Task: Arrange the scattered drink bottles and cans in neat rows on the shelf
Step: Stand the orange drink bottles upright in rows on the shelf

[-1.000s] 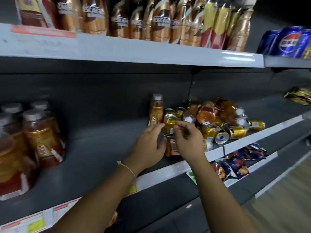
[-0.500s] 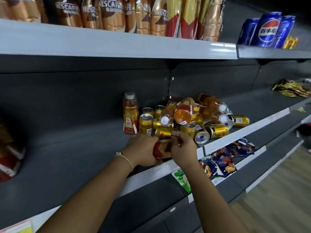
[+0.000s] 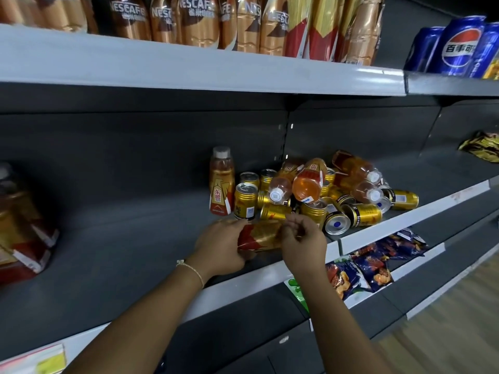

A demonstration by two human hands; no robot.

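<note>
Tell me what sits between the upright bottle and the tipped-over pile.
In the head view, an upright gold can stands right beside the upright bottle, with another behind it, before the pile.

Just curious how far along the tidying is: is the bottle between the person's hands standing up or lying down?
Lying down. The bottle lies sideways between the left hand and right hand.

Upright bottle [image 3: 222, 182]: one
Bottles lying in the pile [image 3: 309, 182]: about five
Bottle held in hands [image 3: 260, 236]: one
Gold cans [image 3: 245, 197]: roughly ten
Blue cans [image 3: 459, 47]: three

left hand [image 3: 220, 248] gripping, right hand [image 3: 303, 242] curled (pinching)
</note>
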